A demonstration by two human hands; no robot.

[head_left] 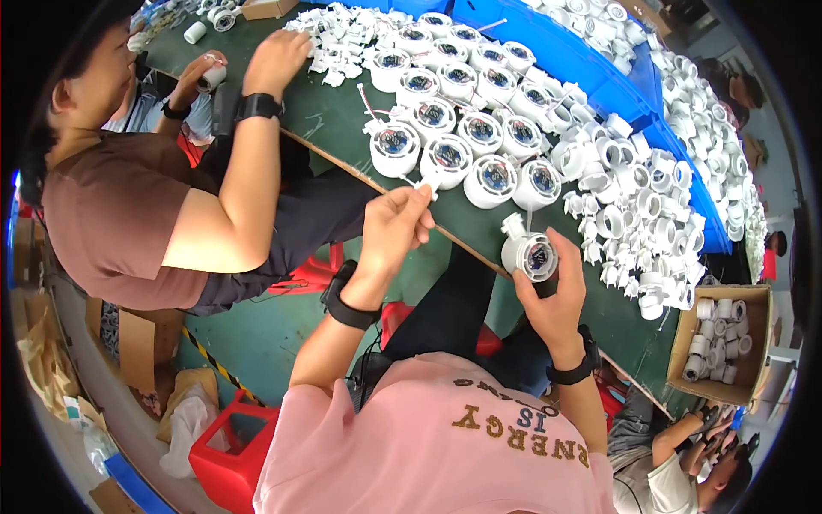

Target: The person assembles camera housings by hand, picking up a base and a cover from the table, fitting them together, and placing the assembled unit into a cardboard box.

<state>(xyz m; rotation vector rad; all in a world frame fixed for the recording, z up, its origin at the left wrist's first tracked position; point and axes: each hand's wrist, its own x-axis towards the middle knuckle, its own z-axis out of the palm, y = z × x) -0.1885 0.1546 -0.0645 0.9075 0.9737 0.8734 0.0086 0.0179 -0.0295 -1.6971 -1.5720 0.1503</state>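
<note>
My left hand (396,224) pinches a small white plastic piece (428,183) between thumb and fingertips, just in front of the rows of housings. In my right hand (556,295) is a round white housing (529,255) with a dark circuit board showing in its open top, held over the table edge. A small white fitting (513,224) sticks up at that housing's far side. Beyond both hands, several similar white housings (491,181) stand upright in rows, boards facing up, some with thin wires. Right of them lie loose white rings (610,223) and small white clips (590,240).
Blue bins (548,64) heaped with white parts line the far side of the green table (325,120). A cardboard box (732,377) of white cylinders stands at right. At left a co-worker's hand (278,60) reaches to a pile of white pieces (342,38). A red stool (235,454) stands below.
</note>
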